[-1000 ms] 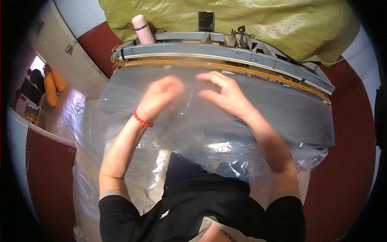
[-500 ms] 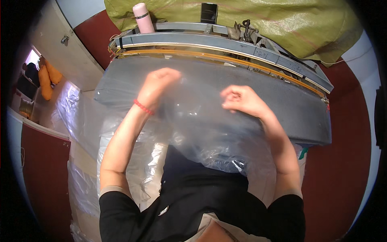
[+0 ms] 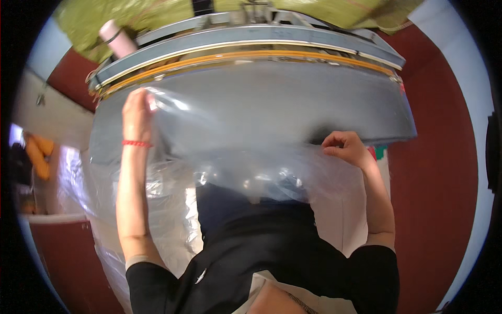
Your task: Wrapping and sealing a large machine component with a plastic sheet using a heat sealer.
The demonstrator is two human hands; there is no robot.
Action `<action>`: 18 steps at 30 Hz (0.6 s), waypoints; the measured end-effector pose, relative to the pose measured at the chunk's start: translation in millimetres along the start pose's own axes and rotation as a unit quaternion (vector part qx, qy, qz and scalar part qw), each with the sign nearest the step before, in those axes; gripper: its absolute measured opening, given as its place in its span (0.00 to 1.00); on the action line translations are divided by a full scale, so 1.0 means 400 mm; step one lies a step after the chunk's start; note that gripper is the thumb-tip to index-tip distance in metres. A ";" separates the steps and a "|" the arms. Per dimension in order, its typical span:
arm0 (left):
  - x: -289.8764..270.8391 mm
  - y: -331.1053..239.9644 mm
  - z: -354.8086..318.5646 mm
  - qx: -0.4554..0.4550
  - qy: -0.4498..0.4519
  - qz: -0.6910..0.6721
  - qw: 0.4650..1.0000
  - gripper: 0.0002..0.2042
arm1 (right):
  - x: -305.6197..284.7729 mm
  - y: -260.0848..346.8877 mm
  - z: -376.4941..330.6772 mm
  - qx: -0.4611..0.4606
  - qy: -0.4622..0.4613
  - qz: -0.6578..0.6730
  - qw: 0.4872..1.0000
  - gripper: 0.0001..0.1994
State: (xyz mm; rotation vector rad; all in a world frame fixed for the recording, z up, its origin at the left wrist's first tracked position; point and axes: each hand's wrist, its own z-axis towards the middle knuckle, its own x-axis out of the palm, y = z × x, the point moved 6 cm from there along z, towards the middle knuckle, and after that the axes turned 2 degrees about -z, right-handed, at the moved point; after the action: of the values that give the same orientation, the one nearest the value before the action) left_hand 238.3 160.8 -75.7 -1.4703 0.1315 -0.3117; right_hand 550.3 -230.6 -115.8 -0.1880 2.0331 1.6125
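Note:
A thin clear plastic sheet (image 3: 230, 157) stretches between my two hands, sagging in front of my dark clothes. My left hand (image 3: 138, 112), with a red beaded bracelet at the wrist, is closed on one edge of it above the left part of the grey work surface (image 3: 251, 99). At the surface's near edge on the right, my right hand (image 3: 345, 147) pinches another part of the sheet between thumb and fingers. The sheet's lower folds hang over my lap, and its far end cannot be made out.
Along the far side of the surface runs a long metal bar (image 3: 251, 36) with an orange strip (image 3: 246, 55) below it. A pink bottle (image 3: 117, 39) stands behind, at the left. More clear plastic (image 3: 167, 193) lies low on the left, and a door (image 3: 57, 110) is beyond.
My hands have moved apart, the left one to the left and the right one to the right and nearer me. The plastic is now drawn out between them, and the view has shifted.

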 end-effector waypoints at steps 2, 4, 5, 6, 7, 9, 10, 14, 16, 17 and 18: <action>-0.047 -0.016 0.036 0.085 -0.063 0.037 0.994 0.08 | -0.050 -0.078 -0.058 0.078 -0.030 -0.031 0.996 0.05; -0.091 -0.052 0.074 0.188 -0.071 0.173 0.964 0.10 | -0.089 -0.178 -0.118 0.142 -0.042 -0.051 0.988 0.07; -0.129 -0.046 0.097 0.162 -0.096 0.161 0.969 0.10 | -0.117 -0.221 -0.154 0.135 -0.102 -0.045 0.985 0.09; -0.172 -0.043 0.117 0.146 -0.133 0.150 0.969 0.10 | -0.129 -0.284 -0.181 0.173 -0.116 -0.059 0.976 0.09; -0.203 -0.045 0.134 0.163 -0.140 0.144 0.966 0.10 | -0.141 -0.334 -0.196 0.162 -0.162 -0.084 0.970 0.11; -0.267 -0.044 0.167 0.163 -0.152 0.118 0.968 0.09 | -0.157 -0.438 -0.232 0.197 -0.208 -0.162 0.944 0.19; -0.296 -0.033 0.183 0.125 -0.149 0.094 0.976 0.09 | -0.147 -0.478 -0.229 0.174 -0.215 -0.148 0.949 0.19; -0.375 -0.034 0.213 0.142 -0.159 0.058 0.975 0.06 | -0.117 -0.536 -0.228 0.070 -0.293 -0.293 0.907 0.23; -0.392 -0.037 0.217 0.154 -0.157 0.062 0.974 0.07 | -0.086 -0.556 -0.201 0.089 -0.305 -0.295 0.901 0.23; -0.397 -0.042 0.216 0.167 -0.162 0.077 0.970 0.07 | -0.069 -0.558 -0.178 0.078 -0.324 -0.276 0.901 0.24; -0.400 -0.040 0.216 0.159 -0.164 0.085 0.970 0.07 | -0.053 -0.558 -0.154 0.065 -0.343 -0.256 0.901 0.25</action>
State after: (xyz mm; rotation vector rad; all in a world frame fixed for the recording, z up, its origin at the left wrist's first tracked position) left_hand 107.5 288.0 -67.2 -1.1651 -0.0592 0.0524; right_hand 643.1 -354.8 -289.0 -0.0760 1.3787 1.0077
